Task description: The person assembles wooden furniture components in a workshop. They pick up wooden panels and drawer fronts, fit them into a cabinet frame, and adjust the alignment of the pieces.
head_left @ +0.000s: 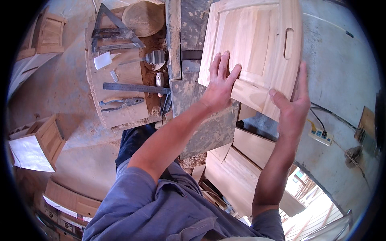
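Observation:
A pale wooden cabinet door point(245, 40) with a raised frame and a slotted handle hole lies tilted over a worn, scuffed bench top point(207, 130). My left hand point(220, 86) rests on the door's near left corner, its fingers spread flat on the wood. At the near right corner, my right hand point(291, 108) grips the door's edge. Its thumb presses on the face and the fingers run along the side; their undersides are hidden. The door covers part of the bench.
On a side board left of the bench are a triangular square point(113, 25), a white bottle point(103, 60), a steel ruler point(134, 87), pliers point(124, 102) and a screwdriver point(160, 81). Wooden panels point(237, 176) lean below. A power strip point(320, 136) with cords lies right.

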Motion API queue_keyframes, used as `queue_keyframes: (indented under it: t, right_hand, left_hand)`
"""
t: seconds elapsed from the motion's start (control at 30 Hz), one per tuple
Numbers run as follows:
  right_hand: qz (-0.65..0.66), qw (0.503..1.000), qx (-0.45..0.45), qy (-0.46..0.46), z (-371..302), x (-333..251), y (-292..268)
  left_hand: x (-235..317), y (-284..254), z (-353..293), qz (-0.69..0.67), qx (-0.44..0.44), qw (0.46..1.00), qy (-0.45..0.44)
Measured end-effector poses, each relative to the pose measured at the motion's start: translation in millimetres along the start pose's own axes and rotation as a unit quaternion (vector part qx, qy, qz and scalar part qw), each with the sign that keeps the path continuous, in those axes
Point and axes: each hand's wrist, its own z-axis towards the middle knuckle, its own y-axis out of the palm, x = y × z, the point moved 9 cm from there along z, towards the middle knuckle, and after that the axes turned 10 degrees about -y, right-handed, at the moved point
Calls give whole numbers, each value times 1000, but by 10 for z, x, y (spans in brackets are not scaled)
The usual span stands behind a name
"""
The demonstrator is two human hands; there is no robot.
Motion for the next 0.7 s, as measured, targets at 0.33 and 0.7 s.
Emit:
queue_keyframes:
  t: [0.33, 0.7]
  right_hand:
    - [-29, 999, 1, -29, 409, -9, 24]
    - [12, 999, -2, -35, 835, 4, 90]
  left_hand:
    - [-39, -16, 422, 2, 23, 1000, 9]
    - [-67, -65, 840, 14, 36, 999, 13]
